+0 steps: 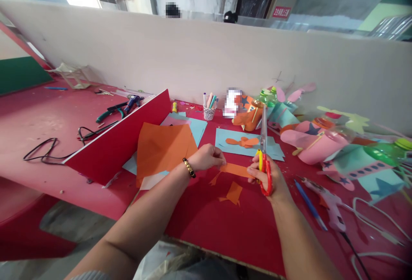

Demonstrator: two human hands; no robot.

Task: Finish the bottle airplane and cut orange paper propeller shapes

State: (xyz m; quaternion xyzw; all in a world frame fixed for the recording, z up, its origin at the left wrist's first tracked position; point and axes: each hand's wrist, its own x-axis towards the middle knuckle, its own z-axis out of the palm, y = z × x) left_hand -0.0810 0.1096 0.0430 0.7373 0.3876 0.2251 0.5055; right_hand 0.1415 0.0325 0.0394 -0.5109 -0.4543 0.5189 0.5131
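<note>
My left hand (210, 157) pinches the left end of an orange paper strip (236, 170). At the strip's other end, the thumb and fingers of my right hand (273, 177) grip it too. The same right hand carries a pair of scissors (264, 160) with red and yellow handles, blades pointing up and away from the strip. Below on the red table lie orange paper scraps (234, 192). Behind my hands, cut orange paper shapes (243, 142) rest on light blue paper (222, 138). A large orange sheet (164, 147) lies to the left of my left hand.
A red divider board (122, 138) stands on the left. At the back is a pen cup (209, 112). Paper-covered bottles (322, 143) crowd the right, near a hot glue gun (331, 207) with its cord and a blue pen (310, 205). Pliers (111, 110) lie beyond the divider.
</note>
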